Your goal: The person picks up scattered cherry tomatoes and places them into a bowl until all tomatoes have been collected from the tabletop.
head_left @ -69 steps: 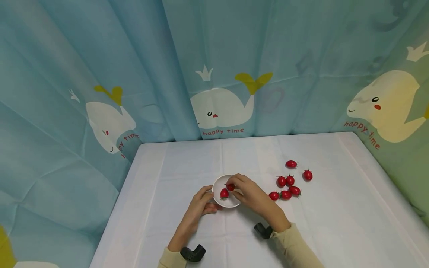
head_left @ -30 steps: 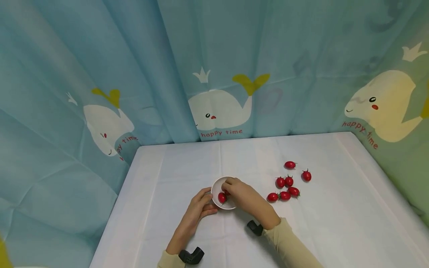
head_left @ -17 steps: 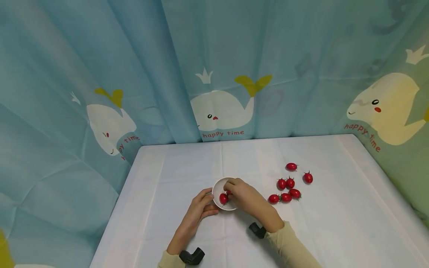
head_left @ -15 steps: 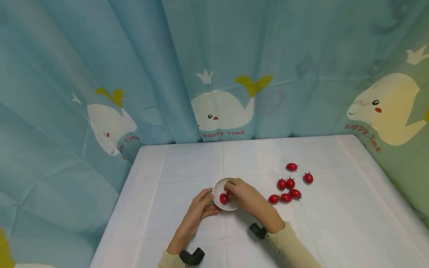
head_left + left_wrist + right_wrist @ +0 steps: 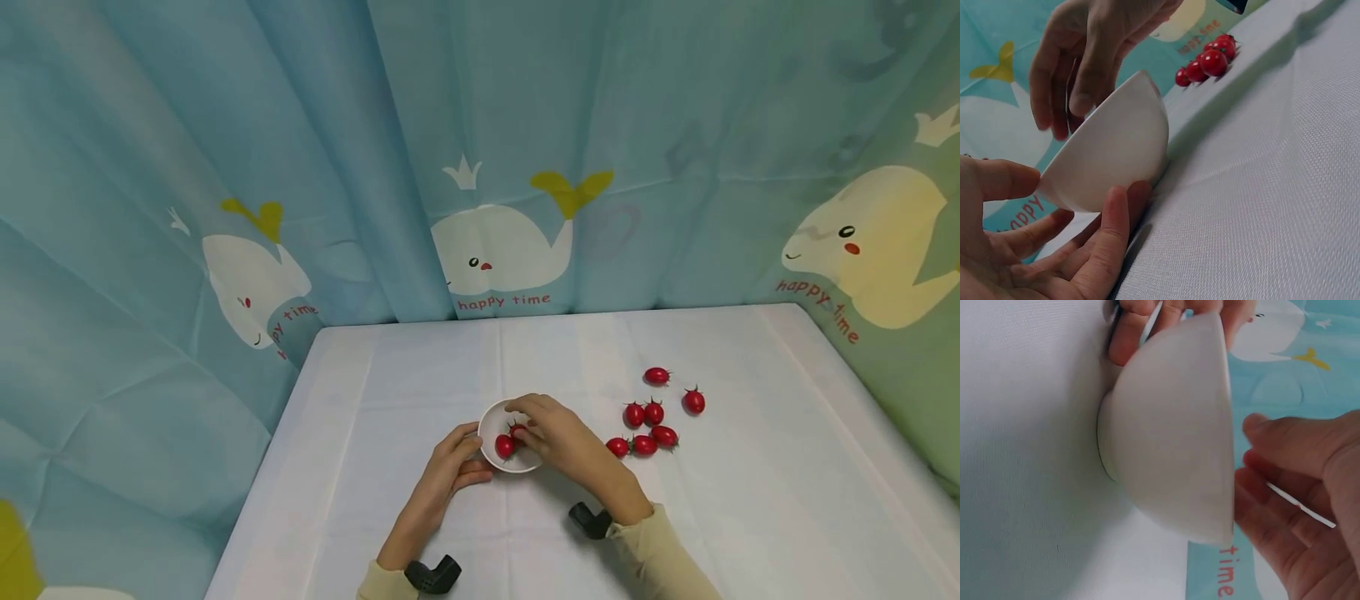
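A white bowl (image 5: 491, 423) stands on the cloth with two cherry tomatoes (image 5: 505, 447) showing inside it. My left hand (image 5: 448, 468) holds the bowl from the left, thumb at the rim and fingers round its lower side, as the left wrist view shows of the bowl wall (image 5: 1116, 144). Over the bowl's right side hovers my right hand (image 5: 562, 433), fingers and thumb spread apart above the tomatoes. In the right wrist view its fingertips are at the rim of the bowl (image 5: 1172, 425), with no tomato visible between them; the bowl wall hides the inside there.
Several more cherry tomatoes (image 5: 644, 445) lie loose on the white table (image 5: 405, 375) to the right of the bowl. A blue curtain (image 5: 337, 125) with whale prints hangs behind the table's far edge. Dark wrist cameras (image 5: 433, 575) sit on both wrists.
My right hand lowered a cherry tomato into the bowl, then its fingers parted and rose slightly, leaving the tomato beside the other one. My left hand stayed at the bowl.
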The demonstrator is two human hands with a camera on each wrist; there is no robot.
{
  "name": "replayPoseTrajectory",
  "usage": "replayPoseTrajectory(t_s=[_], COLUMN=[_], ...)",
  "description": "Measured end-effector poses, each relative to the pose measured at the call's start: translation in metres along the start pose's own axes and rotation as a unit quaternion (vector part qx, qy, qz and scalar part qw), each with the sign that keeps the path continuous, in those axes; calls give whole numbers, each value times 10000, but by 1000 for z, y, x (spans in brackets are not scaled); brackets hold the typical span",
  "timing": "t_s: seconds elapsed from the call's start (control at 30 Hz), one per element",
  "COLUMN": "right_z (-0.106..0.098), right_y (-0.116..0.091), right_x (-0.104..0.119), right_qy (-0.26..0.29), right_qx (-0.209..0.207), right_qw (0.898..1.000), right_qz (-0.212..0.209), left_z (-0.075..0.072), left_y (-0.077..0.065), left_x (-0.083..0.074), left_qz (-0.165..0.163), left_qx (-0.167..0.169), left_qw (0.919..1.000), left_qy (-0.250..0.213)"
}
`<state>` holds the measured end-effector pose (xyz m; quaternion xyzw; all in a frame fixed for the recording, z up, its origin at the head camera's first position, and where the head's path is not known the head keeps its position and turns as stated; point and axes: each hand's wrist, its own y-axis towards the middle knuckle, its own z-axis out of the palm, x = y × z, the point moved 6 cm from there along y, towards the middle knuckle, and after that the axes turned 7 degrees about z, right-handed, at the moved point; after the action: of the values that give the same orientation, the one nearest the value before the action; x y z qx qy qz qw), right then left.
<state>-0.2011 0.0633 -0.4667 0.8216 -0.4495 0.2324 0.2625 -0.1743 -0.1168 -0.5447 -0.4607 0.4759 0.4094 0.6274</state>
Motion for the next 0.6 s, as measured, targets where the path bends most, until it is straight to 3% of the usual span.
replayPoseTrajectory(t_s=[0.13,0.33,0.6], right_z=[-7,-17,-26], right_y=[-5,-9,-18], right_x=[-7,-16,-28], right_qy=[726,1213,1399], right_qx=[42,-71,-285], right_qw=[9973,9926,9896], right_qz=[128,72,158], left_z=[0,0,0], left_y=[0,1,1], left_x=[1,1,1], left_qz=[-21,-34,-15], left_qx=[1,-47,-65], left_qw=[10000,10000,10000], left_qy=[-19,-4,14])
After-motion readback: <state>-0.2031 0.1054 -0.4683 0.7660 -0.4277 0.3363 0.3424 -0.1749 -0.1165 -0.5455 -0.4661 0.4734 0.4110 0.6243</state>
